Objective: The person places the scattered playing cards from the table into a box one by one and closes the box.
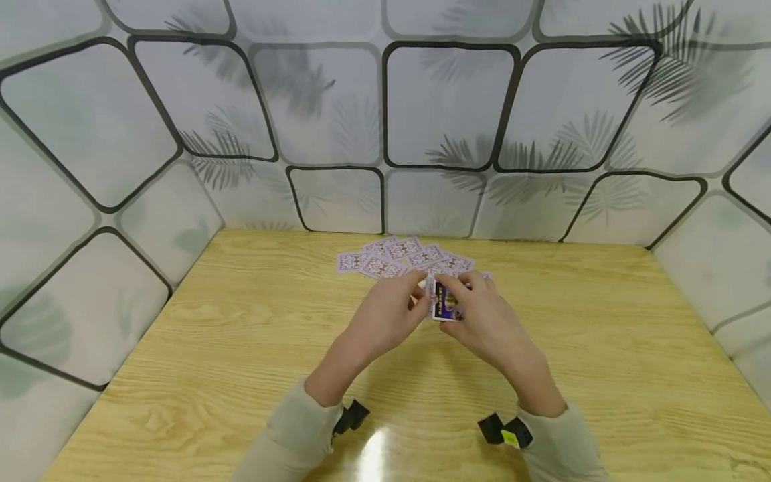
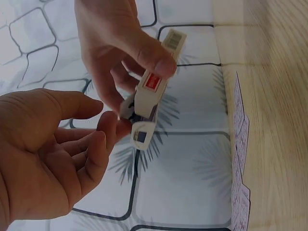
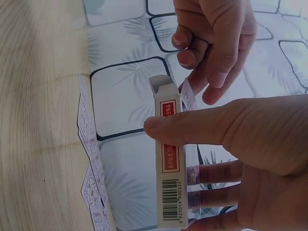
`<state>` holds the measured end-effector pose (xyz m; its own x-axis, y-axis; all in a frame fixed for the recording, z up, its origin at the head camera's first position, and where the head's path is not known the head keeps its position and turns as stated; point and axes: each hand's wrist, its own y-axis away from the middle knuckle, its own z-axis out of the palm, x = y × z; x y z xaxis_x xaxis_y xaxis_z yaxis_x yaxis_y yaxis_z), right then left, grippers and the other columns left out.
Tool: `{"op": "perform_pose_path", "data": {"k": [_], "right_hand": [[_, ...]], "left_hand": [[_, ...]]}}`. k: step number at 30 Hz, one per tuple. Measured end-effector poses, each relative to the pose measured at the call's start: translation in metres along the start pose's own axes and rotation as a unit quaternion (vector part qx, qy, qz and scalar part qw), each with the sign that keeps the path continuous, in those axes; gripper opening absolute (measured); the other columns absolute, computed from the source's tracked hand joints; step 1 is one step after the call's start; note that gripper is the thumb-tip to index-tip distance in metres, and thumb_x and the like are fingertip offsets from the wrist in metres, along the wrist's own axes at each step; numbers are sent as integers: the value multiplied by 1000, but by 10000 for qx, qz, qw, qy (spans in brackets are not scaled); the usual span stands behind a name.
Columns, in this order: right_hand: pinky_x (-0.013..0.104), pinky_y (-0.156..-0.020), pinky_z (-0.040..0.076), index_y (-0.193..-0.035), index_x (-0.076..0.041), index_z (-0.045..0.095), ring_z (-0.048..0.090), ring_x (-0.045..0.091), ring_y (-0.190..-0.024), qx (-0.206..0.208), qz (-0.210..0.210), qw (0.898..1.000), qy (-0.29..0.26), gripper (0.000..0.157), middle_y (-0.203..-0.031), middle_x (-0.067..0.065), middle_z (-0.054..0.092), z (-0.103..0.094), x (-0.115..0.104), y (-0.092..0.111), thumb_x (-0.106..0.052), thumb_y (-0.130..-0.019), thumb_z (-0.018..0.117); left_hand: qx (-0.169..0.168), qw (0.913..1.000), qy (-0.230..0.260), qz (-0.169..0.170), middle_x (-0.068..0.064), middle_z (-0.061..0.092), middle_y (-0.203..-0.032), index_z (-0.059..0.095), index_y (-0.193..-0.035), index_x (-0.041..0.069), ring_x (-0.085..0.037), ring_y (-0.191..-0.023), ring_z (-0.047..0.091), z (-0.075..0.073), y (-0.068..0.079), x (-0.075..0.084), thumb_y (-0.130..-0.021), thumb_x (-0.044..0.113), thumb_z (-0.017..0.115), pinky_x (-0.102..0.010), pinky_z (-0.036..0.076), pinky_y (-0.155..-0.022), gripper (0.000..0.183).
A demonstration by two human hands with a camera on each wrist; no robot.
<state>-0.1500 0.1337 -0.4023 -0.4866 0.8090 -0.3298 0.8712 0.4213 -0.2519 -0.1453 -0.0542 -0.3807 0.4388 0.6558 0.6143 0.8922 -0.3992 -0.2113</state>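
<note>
A small white playing-card box with red panels and a barcode is held in my right hand. In the right wrist view the thumb lies across its narrow side and the other fingers are behind it. The box's dark purple printed face shows in the head view. At one end of the box an end flap stands folded out. My left hand is beside that end, fingers loosely bent and thumb apart, with fingertips right at the opening. A patterned piece sticks out there near the left fingers.
Several patterned playing cards lie face down, overlapping, on the wooden table beyond my hands. A patterned backdrop rises behind the table and along both sides.
</note>
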Motion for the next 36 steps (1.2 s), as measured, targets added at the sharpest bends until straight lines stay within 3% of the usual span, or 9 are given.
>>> {"op": "perform_pose_path", "data": {"k": [4, 10, 19, 27, 36], "right_hand": [[51, -80, 53, -140, -12, 55, 53, 40, -110, -7, 13, 10000, -13, 68, -126, 23, 52, -1, -1, 0, -17, -79, 84], [52, -80, 54, -141, -14, 55, 52, 41, -114, -73, 25, 9999, -67, 67, -129, 24, 51, -3, -3, 2, -17, -80, 82], [51, -80, 53, -141, -15, 55, 52, 38, -112, 20, 60, 9999, -154, 69, -127, 21, 53, -5, 0, 2, -15, -79, 83], [51, -78, 54, -140, -17, 56, 53, 38, -112, 18, 133, 9998, -167, 67, -127, 21, 53, -9, 0, 2, -16, -79, 83], [52, -80, 55, -138, -14, 57, 54, 38, -112, 129, 149, 9998, -16, 66, -125, 22, 53, -6, 6, 7, -16, -78, 84]], "left_hand": [[17, 9989, -400, 249, -9, 74, -96, 56, -132, 0, -14, -70, 69, 5, 3, 6, -99, 13, 58, -19, 48, -54, 36], [15, 9968, -713, 352, -3, 67, -78, 55, -130, 4, -5, -52, 52, 9, 5, 9, -97, 13, 61, -19, 41, -45, 35], [-84, 9997, -71, 225, -11, 72, -108, 48, -141, 7, -7, -64, 61, 9, 3, 5, -95, 9, 62, -19, 46, -51, 48], [-91, 9995, 12, 302, -13, 71, -109, 48, -142, 9, -6, -60, 57, 8, 2, 6, -94, 8, 62, -21, 45, -50, 50], [-465, 9971, 513, 306, -11, 70, -116, 45, -145, 11, -3, -59, 55, 11, 3, 4, -95, 11, 64, -21, 45, -49, 53]]}}
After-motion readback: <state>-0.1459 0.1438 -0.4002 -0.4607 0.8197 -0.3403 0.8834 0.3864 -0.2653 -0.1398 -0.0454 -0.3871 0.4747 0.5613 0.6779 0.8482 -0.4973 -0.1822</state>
